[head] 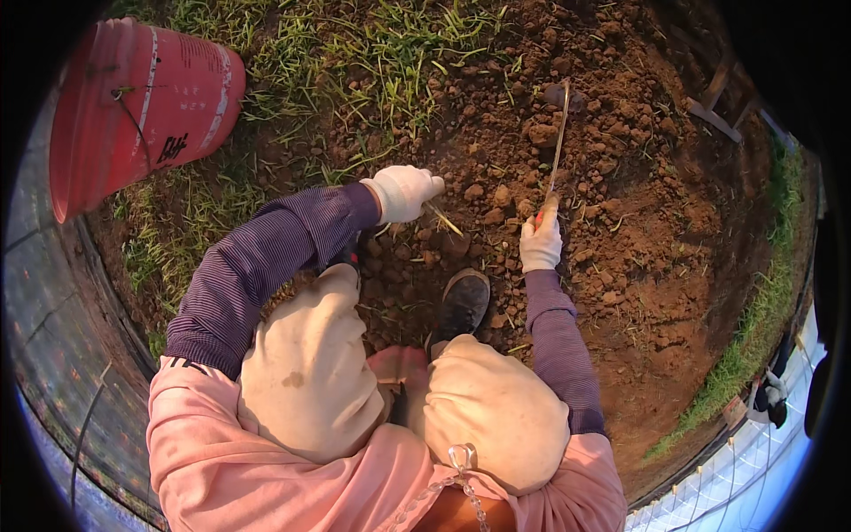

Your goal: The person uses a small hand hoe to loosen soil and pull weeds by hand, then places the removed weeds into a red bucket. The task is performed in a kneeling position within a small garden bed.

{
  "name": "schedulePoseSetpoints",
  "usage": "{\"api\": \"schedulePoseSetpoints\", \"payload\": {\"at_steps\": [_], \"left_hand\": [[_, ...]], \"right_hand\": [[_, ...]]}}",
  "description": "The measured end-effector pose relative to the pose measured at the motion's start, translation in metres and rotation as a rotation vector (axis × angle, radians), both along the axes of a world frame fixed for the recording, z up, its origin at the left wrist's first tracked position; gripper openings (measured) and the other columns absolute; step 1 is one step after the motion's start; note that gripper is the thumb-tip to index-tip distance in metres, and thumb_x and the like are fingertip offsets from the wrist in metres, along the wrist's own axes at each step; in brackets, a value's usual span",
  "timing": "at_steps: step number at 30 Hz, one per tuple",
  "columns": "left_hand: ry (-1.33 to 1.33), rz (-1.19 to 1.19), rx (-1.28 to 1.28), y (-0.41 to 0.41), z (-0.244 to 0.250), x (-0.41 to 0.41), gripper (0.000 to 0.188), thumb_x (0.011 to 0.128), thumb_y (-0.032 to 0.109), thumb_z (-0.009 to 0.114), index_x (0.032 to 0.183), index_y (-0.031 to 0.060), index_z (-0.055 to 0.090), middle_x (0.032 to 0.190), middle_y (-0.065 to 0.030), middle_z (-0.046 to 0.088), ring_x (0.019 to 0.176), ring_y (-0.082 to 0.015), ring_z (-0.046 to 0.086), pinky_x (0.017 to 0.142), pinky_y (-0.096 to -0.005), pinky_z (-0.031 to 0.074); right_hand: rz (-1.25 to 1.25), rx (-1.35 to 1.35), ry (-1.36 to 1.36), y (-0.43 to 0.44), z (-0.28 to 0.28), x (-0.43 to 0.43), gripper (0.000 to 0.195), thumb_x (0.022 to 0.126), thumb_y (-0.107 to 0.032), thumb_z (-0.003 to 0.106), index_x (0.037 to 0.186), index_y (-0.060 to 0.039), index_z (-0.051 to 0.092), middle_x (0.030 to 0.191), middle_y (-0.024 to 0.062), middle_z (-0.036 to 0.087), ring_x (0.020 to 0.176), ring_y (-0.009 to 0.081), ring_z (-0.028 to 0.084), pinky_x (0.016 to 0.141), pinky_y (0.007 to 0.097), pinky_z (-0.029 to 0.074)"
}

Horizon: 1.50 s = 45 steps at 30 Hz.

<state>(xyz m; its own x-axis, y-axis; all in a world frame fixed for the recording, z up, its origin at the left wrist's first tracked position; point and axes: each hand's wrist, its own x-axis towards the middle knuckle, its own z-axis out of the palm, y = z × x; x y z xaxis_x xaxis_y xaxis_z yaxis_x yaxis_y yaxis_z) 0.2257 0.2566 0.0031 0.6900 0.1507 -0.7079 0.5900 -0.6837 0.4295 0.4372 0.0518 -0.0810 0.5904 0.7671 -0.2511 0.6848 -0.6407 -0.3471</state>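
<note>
My right hand (542,236), in a pale glove, is closed around the red and wooden handle of a long, thin metal tool (563,133), perhaps a sickle seen edge-on. Its far end reaches the loose clods of brown soil (598,159). Left of it, my left hand (405,189), also in a pale glove, is closed just above the ground. A short pale stalk (444,219) sticks out from beneath its fingers, seemingly held. Cut green stems (399,60) lie on the soil beyond my left hand.
A red plastic bucket (153,100) lies on its side at the upper left. My dark shoe (465,302) stands on the soil between my knees. A frame-like object (721,110) is at the upper right. Grass (751,339) borders the soil on the right, and dark ground sheeting (53,319) lies at left.
</note>
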Motion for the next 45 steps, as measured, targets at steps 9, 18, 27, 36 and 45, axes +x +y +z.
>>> {"api": "schedulePoseSetpoints", "payload": {"at_steps": [9,18,27,36,45], "left_hand": [[0.122,0.006,0.373,0.063,-0.028,0.012,0.047,0.083,0.005,0.052,0.128,0.0091,0.041,0.115,-0.0175,0.054,0.090,-0.0313,0.062,0.068,-0.0393,0.053],[-0.016,-0.079,0.335,0.044,0.000,0.001,0.042,0.076,0.007,0.058,0.116,0.0057,0.048,0.112,-0.0153,0.054,0.090,-0.0307,0.062,0.068,-0.0401,0.053],[0.324,0.085,0.357,0.107,-0.026,0.031,0.030,0.078,0.003,0.059,0.108,-0.0012,0.052,0.103,-0.0182,0.061,0.086,-0.0305,0.064,0.066,-0.0404,0.054],[0.192,0.291,0.079,0.044,0.010,-0.026,0.036,0.082,0.025,0.057,0.109,0.0023,0.051,0.093,-0.0180,0.062,0.092,-0.0355,0.059,0.075,-0.0425,0.047],[0.194,0.027,0.058,-0.007,-0.022,-0.042,0.029,0.074,0.022,0.060,0.100,0.0091,0.058,0.083,-0.0133,0.064,0.080,-0.0327,0.063,0.070,-0.0417,0.050]], "right_hand": [[0.006,0.000,-0.047,0.000,0.000,-0.003,0.066,0.083,-0.022,0.053,0.142,-0.0200,0.022,0.098,0.0188,0.059,0.070,0.0365,0.062,0.061,0.0458,0.051],[0.026,0.024,-0.086,0.002,-0.004,-0.004,0.068,0.081,-0.023,0.055,0.141,-0.0179,0.024,0.096,0.0188,0.060,0.069,0.0361,0.062,0.061,0.0452,0.051],[0.034,0.042,-0.101,-0.002,-0.004,-0.003,0.068,0.080,-0.022,0.056,0.141,-0.0178,0.025,0.092,0.0181,0.060,0.069,0.0362,0.061,0.061,0.0460,0.051],[0.036,0.047,-0.117,0.000,-0.001,-0.004,0.065,0.080,-0.022,0.057,0.138,-0.0170,0.029,0.090,0.0152,0.058,0.069,0.0354,0.060,0.060,0.0461,0.051],[0.010,0.011,-0.055,-0.002,-0.004,-0.001,0.065,0.079,-0.022,0.056,0.138,-0.0158,0.030,0.095,0.0170,0.059,0.072,0.0364,0.061,0.062,0.0457,0.051]]}}
